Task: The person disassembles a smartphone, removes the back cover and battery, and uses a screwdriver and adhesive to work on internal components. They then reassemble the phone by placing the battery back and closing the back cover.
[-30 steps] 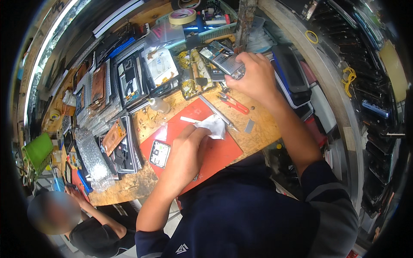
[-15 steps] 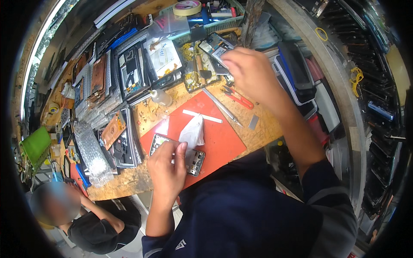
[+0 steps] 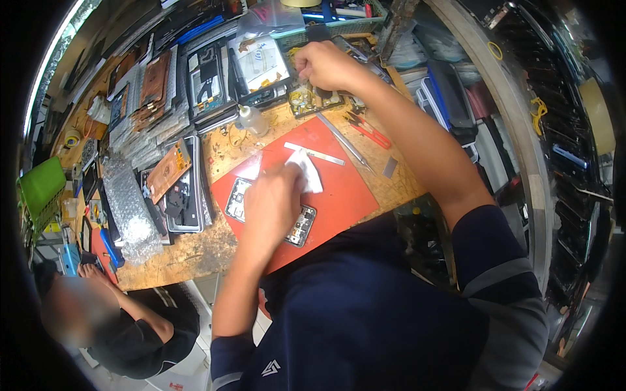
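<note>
- Pinching a white wipe [image 3: 308, 173], the fingers of the person's left hand [image 3: 275, 202] are bunched together, and the cloth spreads out beyond them; the thumb is mostly hidden.
- That hand crosses over an opened smartphone [image 3: 301, 228], covering its middle; one end shows on each side of the hand.
- The smartphone lies on a red mat [image 3: 342, 186] on the wooden workbench [image 3: 218, 241], its inner parts facing up.
- The person's right hand [image 3: 329, 67] is well apart from it, above a tray of yellow wire [image 3: 302, 104]; its fingers curl inward, and whether they pinch anything cannot be told.
- A pale flat strip [image 3: 314, 154] lies on the mat near the wipe; a silver pen-shaped tool [image 3: 344, 143] lies along the mat's edge, with red-handled cutters [image 3: 370, 130] beside it.
- A white sheet [image 3: 261, 62] at the back bears small blue marks, too blurred to make out.
- A pale angular emblem [image 3: 270, 369] shows on the person's dark shirt [image 3: 378, 313].
</note>
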Tool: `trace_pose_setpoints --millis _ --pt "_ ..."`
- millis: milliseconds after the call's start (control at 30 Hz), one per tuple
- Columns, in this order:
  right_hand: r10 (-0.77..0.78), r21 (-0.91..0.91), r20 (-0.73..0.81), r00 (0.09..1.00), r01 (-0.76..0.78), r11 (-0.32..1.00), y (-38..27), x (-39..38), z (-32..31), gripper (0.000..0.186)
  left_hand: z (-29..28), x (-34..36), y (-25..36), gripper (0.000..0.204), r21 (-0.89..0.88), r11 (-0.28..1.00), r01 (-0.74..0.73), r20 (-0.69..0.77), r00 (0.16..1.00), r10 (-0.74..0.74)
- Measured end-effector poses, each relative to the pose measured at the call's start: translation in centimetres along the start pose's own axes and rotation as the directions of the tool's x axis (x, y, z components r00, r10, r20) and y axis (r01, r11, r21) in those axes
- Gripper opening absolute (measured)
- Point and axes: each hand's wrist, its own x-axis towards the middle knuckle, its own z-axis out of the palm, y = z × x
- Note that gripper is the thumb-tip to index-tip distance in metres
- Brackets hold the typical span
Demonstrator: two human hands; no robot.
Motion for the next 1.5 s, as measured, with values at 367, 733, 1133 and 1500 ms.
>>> trace_pose_setpoints --millis 367,733,1133,1500 --pt "-0.084 0.054 -0.385 0.919 0.113 0.992 -0.3 -9.5 -1.7 0.022 -2.9 3.8 1.3 0.029 0.025 0.993 -0.116 -0.440 0.891 0.115" --pt "0.186 0.059 -0.107 0.977 -0.180 0.982 -2.7 -19.7 0.1 0.035 -1.7 -11.2 -1.6 0.018 -0.217 0.922 0.320 -0.371 0.847 -0.381" --pt "0.079 0.050 0.053 0.995 -0.082 0.995 -6.7 -17.0 2.4 0.013 -1.8 -9.9 -2.3 0.054 0.118 0.916 0.383 -0.264 0.902 -0.343" --pt "0.101 0.288 0.004 0.995 -0.098 0.953 -6.9 -17.5 2.2 0.012 -0.7 -9.5 -2.0 0.043 0.020 0.958 0.285 -0.387 0.886 -0.255"
